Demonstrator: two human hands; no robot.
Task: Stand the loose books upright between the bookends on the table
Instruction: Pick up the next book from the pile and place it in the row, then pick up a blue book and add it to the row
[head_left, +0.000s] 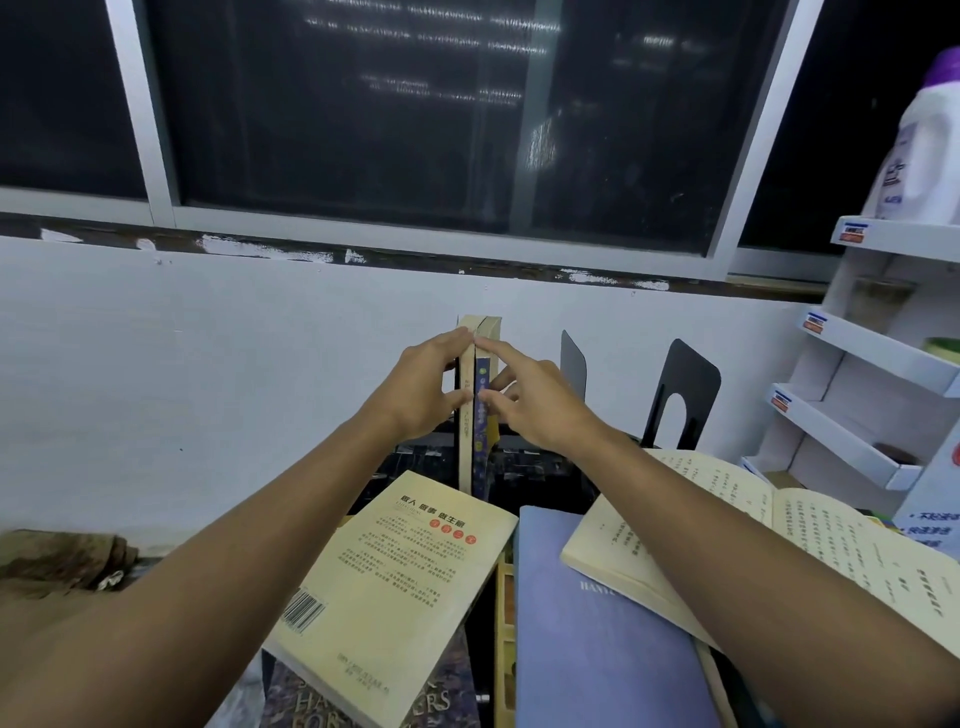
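Fingers (452, 340) of the left hand (423, 387) lie almost straight against the left side of a cream book (464, 447), thumb pressing lower down. They press it but do not close round it. The right hand (537, 402) meets it from the other side: forefinger stretched along the top of a blue-spined book (481, 423), thumb on the spine, the remaining fingers seemingly bent round its right cover. Both books stand upright and touching, squeezed between the two hands, near the far edge of the bench (530, 475).

By my reading, the step in hand is squaring this first pair. A black bookend (680, 387) and a second bookend (573, 364) stand to the right, apart from the pair. A dark strip left of the cream book may be another support; I cannot tell.

Near the front edge a yellow paperback (395, 582), a blue book (592, 639) and an open book (737, 525) lie loose and overlapping.

Next the pair needs something to lean on: one hand should steady it while the other slides a bookend against it, or it is likely to topple. The open book will need closing before it can stand.
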